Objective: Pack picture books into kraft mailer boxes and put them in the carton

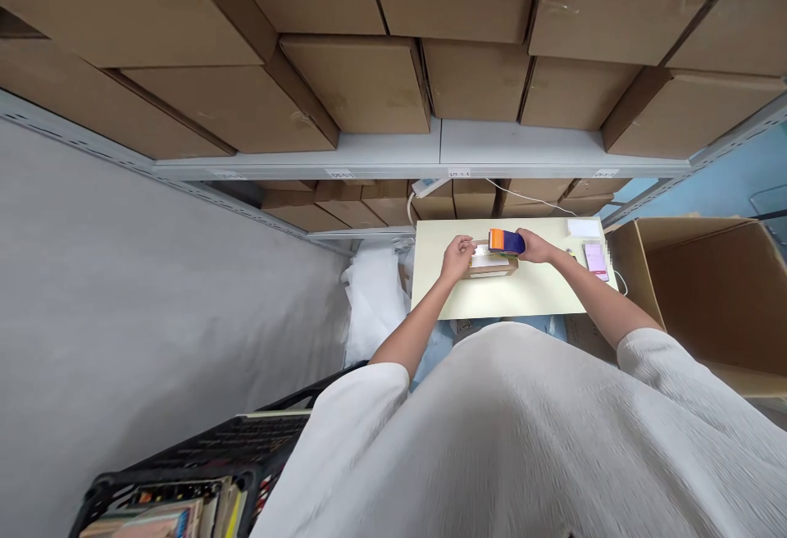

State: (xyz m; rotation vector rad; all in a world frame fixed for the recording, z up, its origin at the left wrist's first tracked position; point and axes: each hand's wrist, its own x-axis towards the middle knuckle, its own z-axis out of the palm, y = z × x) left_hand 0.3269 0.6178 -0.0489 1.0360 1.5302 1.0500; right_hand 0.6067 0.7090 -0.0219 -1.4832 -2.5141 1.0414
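Observation:
A small brown cardboard box [492,271] with a white patch on top lies on the pale yellow tabletop [443,296]. My right hand [534,246] is closed around an orange and dark blue tape dispenser [507,241], held just over the box's far right part. At the box's left end, my left hand [458,257] has its fingers curled together in a pinch. What lies between those fingertips is too small to make out. A shiny, clear-looking patch shows between my left fingers and the dispenser.
A phone [595,261] and a white slab [583,229] lie on the table's right side. Beside it stands a large open carton [707,292]. Cardboard boxes [357,83] fill the shelf [393,148] above. White wrapping [375,292] and a black crate [246,448] are at left.

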